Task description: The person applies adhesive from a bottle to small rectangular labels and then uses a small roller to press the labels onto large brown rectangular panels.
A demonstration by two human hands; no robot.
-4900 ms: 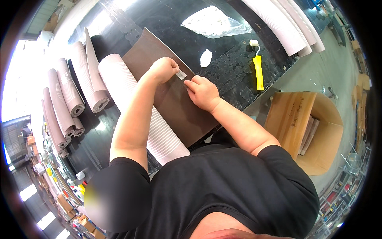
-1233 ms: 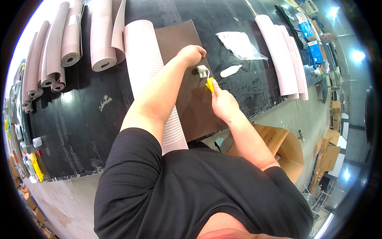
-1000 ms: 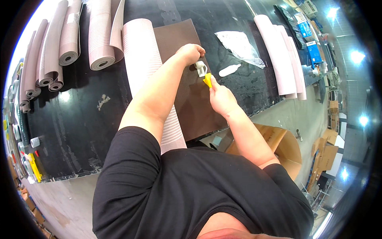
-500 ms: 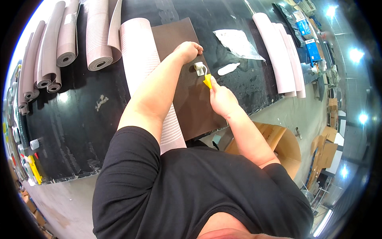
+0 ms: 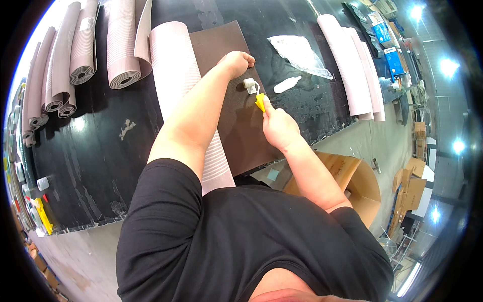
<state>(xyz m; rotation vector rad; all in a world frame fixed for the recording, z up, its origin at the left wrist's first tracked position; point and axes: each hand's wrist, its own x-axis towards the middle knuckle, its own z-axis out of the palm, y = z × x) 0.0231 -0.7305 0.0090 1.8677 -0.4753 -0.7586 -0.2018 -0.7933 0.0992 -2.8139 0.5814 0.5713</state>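
Note:
My right hand (image 5: 282, 128) grips a small hand roller by its yellow handle (image 5: 260, 102). The roller's white head (image 5: 249, 85) rests on a dark brown mat (image 5: 242, 132) near the mat's right edge. Farther up that edge, my left hand (image 5: 235, 64) bears on the mat with its fingers curled in; whatever they may hold is hidden. Under my left forearm a pale pink ribbed roll (image 5: 172, 65) lies along the mat's left side. Just right of the roller is a white squeeze bottle (image 5: 287, 84) on its side, with a clear plastic bag (image 5: 301, 55) beyond it.
Several rolled mats (image 5: 123, 55) lie on the black table (image 5: 100, 151) at the left. More pale rolls (image 5: 347, 70) are at the right, near blue boxes (image 5: 394, 61). An open cardboard box (image 5: 362, 186) stands by the table's front edge. A yellow tool (image 5: 43, 216) lies far left.
The roller and my right hand have shifted very slightly left. My left hand stays at about the same place on the mat. The whole view has moved a little.

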